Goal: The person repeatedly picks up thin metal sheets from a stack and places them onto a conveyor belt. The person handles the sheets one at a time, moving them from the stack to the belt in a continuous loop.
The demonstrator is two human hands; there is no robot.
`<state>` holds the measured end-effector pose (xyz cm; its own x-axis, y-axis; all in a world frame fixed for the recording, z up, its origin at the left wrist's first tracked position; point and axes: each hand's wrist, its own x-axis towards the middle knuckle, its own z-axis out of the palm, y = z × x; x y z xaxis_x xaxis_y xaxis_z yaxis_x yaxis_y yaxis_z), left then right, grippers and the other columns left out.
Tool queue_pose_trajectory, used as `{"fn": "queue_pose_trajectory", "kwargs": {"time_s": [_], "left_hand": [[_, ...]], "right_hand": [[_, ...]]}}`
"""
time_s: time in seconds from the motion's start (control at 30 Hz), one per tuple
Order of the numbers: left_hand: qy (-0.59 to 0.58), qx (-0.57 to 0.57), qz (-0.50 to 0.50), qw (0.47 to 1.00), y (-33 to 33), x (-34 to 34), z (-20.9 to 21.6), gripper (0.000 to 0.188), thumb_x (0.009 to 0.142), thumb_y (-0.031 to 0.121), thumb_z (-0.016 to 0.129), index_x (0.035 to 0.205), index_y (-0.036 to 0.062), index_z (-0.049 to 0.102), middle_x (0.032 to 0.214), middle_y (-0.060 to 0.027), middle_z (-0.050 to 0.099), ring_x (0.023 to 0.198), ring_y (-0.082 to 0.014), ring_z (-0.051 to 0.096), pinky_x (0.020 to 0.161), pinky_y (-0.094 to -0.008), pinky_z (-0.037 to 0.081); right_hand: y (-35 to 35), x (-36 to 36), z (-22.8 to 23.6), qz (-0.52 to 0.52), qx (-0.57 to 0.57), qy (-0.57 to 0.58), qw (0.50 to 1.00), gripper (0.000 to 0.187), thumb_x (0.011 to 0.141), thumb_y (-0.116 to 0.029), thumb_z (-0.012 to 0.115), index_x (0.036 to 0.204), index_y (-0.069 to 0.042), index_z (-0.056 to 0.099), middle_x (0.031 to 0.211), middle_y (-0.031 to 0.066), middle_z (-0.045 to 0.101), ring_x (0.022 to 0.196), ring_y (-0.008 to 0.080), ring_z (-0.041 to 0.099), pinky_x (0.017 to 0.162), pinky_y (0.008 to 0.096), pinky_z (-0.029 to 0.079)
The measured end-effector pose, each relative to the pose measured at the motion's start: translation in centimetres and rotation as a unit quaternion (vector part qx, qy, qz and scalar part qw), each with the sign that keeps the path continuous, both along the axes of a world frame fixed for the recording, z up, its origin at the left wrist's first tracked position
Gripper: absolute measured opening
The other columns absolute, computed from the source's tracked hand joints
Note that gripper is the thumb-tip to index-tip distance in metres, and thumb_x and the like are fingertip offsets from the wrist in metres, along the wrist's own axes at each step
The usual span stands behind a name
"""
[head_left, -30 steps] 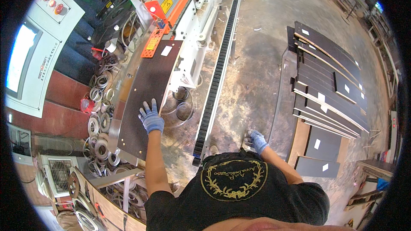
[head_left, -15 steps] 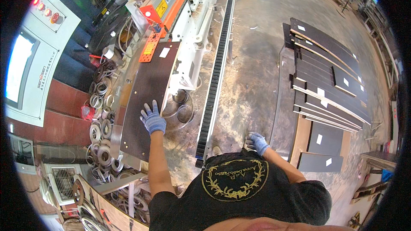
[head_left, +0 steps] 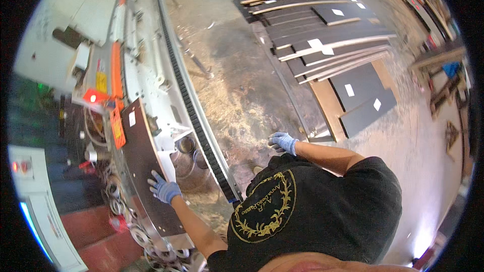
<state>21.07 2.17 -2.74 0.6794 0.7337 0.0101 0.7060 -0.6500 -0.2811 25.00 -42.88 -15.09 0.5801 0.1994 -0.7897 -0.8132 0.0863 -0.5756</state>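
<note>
I watch remotely | left hand (head_left: 164, 189), fingers spread, rests flat on 1 dark panel (head_left: 137, 143), gripping nothing | right hand (head_left: 284, 143), fingers loosely parted, empty, hangs above the floor (head_left: 239, 116)

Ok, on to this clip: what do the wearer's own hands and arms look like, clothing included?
The left hand and right hand wear matching blue gloves, greyer toward the fingers and ending at the wrist. The forearms are bare, below the short sleeves of a black T-shirt with a gold wreath print around lettering.
</note>
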Motion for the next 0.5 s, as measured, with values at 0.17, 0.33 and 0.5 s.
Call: {"fn": "queue_pose_trajectory", "kwargs": {"time_s": [0.17,0.33,0.5], "left_hand": [[0.006,0.002,0.009,1.000,0.3,4.7,0.9,0.078,0.078,0.021,0.055,0.142,0.0335,0.013,0.147,-0.0128,0.019,0.128,-0.0361,0.032,0.101,-0.0472,0.032],[0.001,0.003,-0.003,1.000,0.9,9.7,0.7,0.080,0.076,0.026,0.059,0.142,0.0339,0.013,0.147,-0.0134,0.020,0.128,-0.0355,0.033,0.100,-0.0472,0.034],[-0.001,-0.002,-0.026,1.000,3.1,12.7,-0.5,0.086,0.073,0.035,0.066,0.142,0.0318,0.014,0.145,-0.0138,0.023,0.126,-0.0340,0.035,0.098,-0.0483,0.036]], "right_hand": [[-1.5,-0.4,-0.1,-0.050,-0.026,0.003,0.998,0.023,0.079,-0.022,0.064,0.098,-0.011,0.059,0.088,0.0032,0.063,0.069,0.0158,0.058,0.053,0.0273,0.047],[-7.8,2.4,-4.0,-0.055,-0.060,-0.198,0.977,0.015,0.080,-0.025,0.063,0.088,-0.012,0.060,0.080,0.0028,0.060,0.064,0.0142,0.055,0.054,0.0294,0.045],[-13.4,13.6,-0.5,-0.216,-0.046,-0.058,0.974,0.041,0.079,-0.037,0.062,0.109,-0.009,0.057,0.106,0.0082,0.058,0.089,0.0219,0.055,0.069,0.0369,0.045]]}}
